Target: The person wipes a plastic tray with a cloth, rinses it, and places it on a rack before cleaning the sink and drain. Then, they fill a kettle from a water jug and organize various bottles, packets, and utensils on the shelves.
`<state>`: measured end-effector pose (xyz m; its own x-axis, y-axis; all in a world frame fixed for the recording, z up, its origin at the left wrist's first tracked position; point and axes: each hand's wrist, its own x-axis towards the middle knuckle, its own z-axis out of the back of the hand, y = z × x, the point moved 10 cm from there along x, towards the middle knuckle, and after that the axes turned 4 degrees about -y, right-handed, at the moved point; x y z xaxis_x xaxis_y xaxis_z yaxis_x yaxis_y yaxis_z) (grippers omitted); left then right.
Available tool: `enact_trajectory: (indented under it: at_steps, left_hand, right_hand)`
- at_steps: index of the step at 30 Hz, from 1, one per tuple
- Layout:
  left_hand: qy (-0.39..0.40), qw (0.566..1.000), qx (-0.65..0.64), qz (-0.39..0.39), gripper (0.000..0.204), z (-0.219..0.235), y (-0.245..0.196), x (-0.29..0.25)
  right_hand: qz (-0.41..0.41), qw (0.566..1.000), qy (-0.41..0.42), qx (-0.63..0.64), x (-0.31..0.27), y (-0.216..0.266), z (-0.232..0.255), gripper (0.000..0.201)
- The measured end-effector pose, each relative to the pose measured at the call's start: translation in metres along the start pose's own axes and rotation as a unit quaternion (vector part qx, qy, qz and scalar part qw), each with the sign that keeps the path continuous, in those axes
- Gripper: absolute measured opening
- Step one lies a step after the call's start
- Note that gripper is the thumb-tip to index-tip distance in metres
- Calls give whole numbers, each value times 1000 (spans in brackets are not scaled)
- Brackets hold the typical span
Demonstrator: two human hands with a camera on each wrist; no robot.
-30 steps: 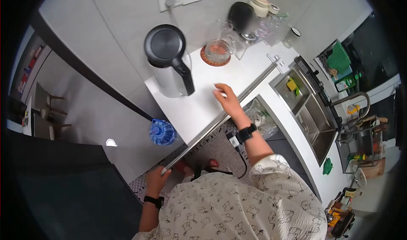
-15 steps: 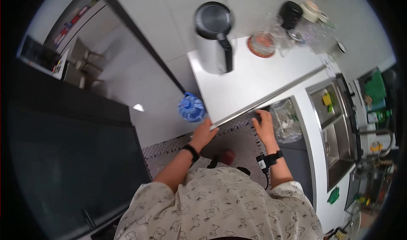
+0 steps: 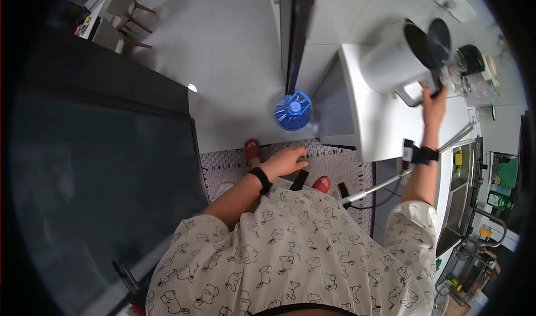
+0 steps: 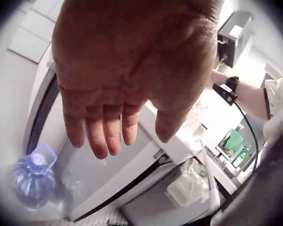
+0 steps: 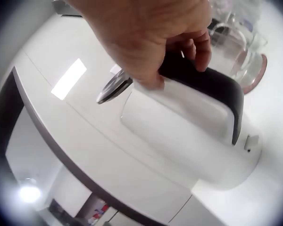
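Note:
My right hand [image 3: 434, 106] grips the black handle [image 5: 212, 87] of a white electric kettle [image 3: 391, 62] over the white counter. The kettle leans over in the head view, and its dark lid [image 3: 439, 39] stands flipped up from the mouth. Curled fingers wrap the handle in the right wrist view. My left hand [image 3: 287, 161] hangs in front of the body, holding nothing. Its fingers [image 4: 98, 136] are loosely extended in the left wrist view. A silver metal bar [image 3: 385, 183] passes beneath the right forearm, with its near end out past the counter's edge.
A blue water jug [image 3: 293, 115] stands on the floor left of the counter [image 3: 385, 132]. Glassware and a black jar [image 3: 470, 59] crowd the counter's back. The sink [image 3: 456, 196] lies right of the bar. A dark cabinet [image 3: 106, 165] borders the left side.
My right hand has risen from beside the bar to the kettle, which has tilted with its lid opened. The left hand has let go of the bar, whose near end has swung toward the body.

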<state>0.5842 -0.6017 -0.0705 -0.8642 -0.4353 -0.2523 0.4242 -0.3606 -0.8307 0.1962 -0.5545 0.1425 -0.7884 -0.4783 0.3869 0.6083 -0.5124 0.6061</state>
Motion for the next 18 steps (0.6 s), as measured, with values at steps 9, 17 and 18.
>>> enact_trajectory:
  at_steps: [9,17,18]
  left_hand:
    - [50,981,3,189,26,113,186,-48]
    - [-45,958,-65,275,24,119,234,-32]
    - [-63,954,-107,274,23,107,246,-38]
  right_hand:
    - [13,976,-205,-79,-75,49,59,39]
    - [-175,844,504,-58,-272,17,-363,40]
    - [-115,836,517,-142,-288,-24,-413,48]
